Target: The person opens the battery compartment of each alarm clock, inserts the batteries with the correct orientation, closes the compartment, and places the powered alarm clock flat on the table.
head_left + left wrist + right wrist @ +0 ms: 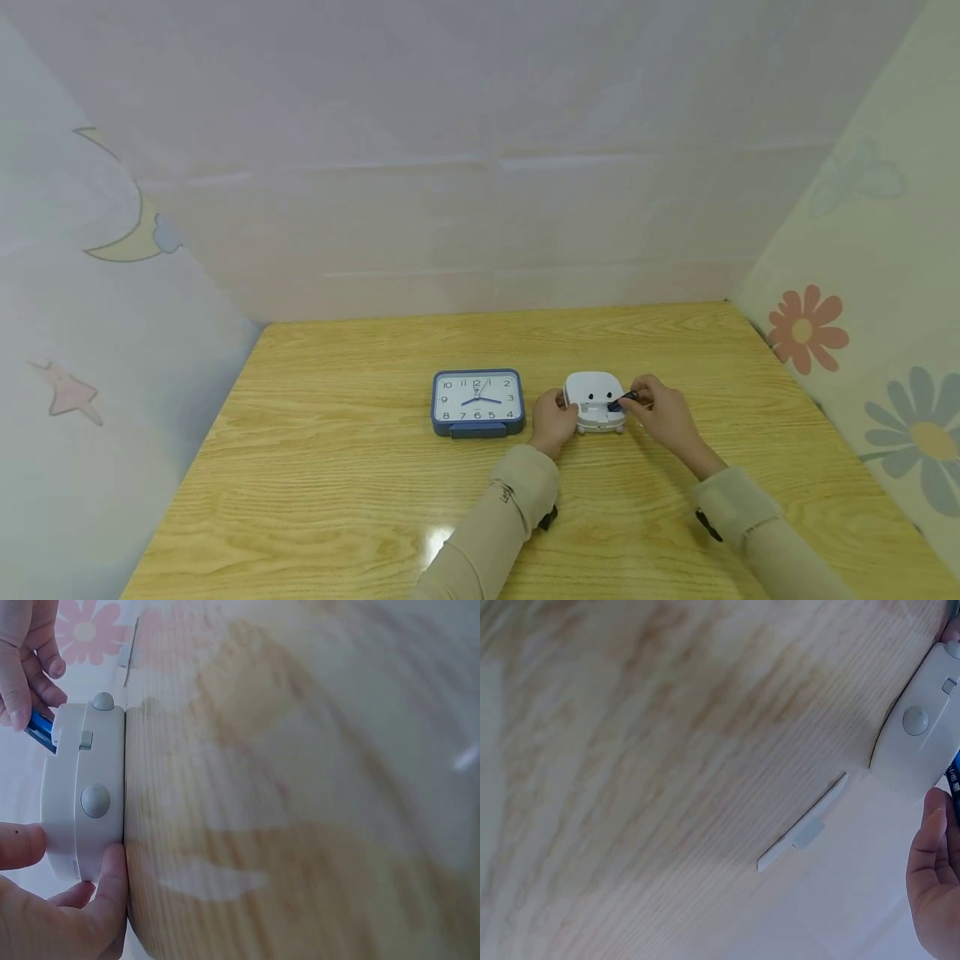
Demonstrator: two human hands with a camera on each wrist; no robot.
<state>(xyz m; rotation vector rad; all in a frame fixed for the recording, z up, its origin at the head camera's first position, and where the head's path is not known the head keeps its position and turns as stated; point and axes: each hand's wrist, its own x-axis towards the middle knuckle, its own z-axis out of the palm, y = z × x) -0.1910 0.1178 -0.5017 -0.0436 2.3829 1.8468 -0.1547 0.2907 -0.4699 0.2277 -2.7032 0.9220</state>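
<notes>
A white rounded device (592, 388) with small knob feet lies flat on the table, its compartment facing up. My left hand (553, 421) grips its left side, with thumb and fingers on the casing (64, 817) in the left wrist view. Between the fingertips of my right hand (666, 415) is a blue battery (40, 731), tilted with its lower end at the opening. How deep that end sits is hidden. A thin white battery cover (802, 825) with a tab lies apart on the table in the right wrist view.
To the left of the device stands a blue-framed clock (477, 403) with a white dial. The wooden table (337, 483) meets a pale back wall, and printed side panels (885, 367) rise to the left and right.
</notes>
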